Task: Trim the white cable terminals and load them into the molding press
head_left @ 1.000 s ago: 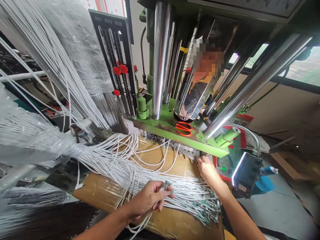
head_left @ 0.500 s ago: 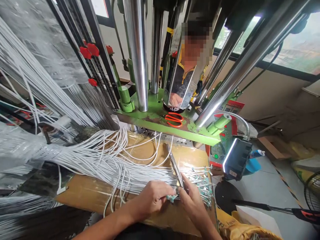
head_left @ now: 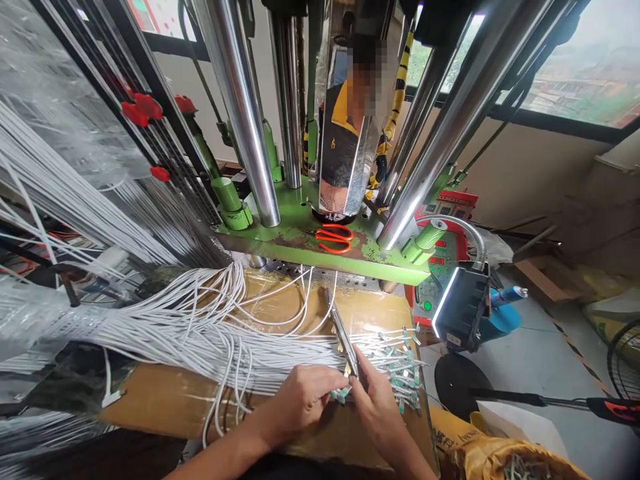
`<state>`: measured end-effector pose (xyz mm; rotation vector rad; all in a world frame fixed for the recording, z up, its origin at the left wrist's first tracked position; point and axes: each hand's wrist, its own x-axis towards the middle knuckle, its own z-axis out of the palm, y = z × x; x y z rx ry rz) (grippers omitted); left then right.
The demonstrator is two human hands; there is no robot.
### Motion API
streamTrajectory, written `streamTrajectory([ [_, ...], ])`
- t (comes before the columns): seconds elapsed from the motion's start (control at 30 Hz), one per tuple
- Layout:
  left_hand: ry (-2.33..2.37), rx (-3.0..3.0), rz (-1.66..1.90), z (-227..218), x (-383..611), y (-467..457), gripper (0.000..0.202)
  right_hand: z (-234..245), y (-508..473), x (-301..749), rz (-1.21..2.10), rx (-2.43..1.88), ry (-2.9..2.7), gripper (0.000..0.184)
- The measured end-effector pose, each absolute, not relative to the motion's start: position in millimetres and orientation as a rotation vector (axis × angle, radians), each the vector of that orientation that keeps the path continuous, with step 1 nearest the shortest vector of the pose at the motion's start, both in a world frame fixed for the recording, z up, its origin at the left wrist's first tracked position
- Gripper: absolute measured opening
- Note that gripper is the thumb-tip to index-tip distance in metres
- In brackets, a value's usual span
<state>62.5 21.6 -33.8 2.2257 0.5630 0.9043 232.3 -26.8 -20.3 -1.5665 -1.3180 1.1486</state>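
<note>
My right hand [head_left: 373, 400] is wrapped round the lower end of a narrow metal bar [head_left: 341, 330] with small brass-coloured pieces along its left side. The bar slants up and away over the cables. Close against it, my left hand [head_left: 310, 397] is closed in a pinch on a white cable end with a small green tip [head_left: 341, 396]; the fingers partly hide it. A thick bundle of white cables [head_left: 200, 347] lies under and left of the bar. Their green-tipped ends [head_left: 404, 383] fan out to the right of my right hand. Brown board [head_left: 165, 393] supports the bundle.
A green press plate [head_left: 280, 243] with upright steel columns [head_left: 245, 127] stands behind the board. Orange-handled scissors [head_left: 334, 238] lie on it. To the right are a lit lamp [head_left: 460, 310], a control panel [head_left: 431, 287] and a yellow bag [head_left: 480, 460].
The whole scene has shifted slightly left in view as the camera moved. My hands stay close together on the bar and cable end, with little change in grip.
</note>
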Motion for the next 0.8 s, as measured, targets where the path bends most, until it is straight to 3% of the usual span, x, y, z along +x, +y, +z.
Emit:
streamTrajectory([
  [0.1,0.638,2.072,0.839,-28,64,22,0.039,-17,-26,232,1.15,-1.565,-1.338,0.052],
  [0.2,0.823,1.839,0.73,-14,63,25,0.022,-12,-25,233,1.253,-1.562,-1.305,0.055],
  [0.5,1.102,1.213,0.776,-3,56,31,0.026,-5,-25,236,1.362,-1.466,-1.223,0.043],
  [0.7,1.032,1.592,0.627,-4,55,41,0.019,-6,-25,235,1.36,-1.554,-1.212,0.056],
  [0.8,0.939,1.871,0.651,-9,56,43,0.025,-7,-25,236,1.365,-1.586,-1.187,0.061],
])
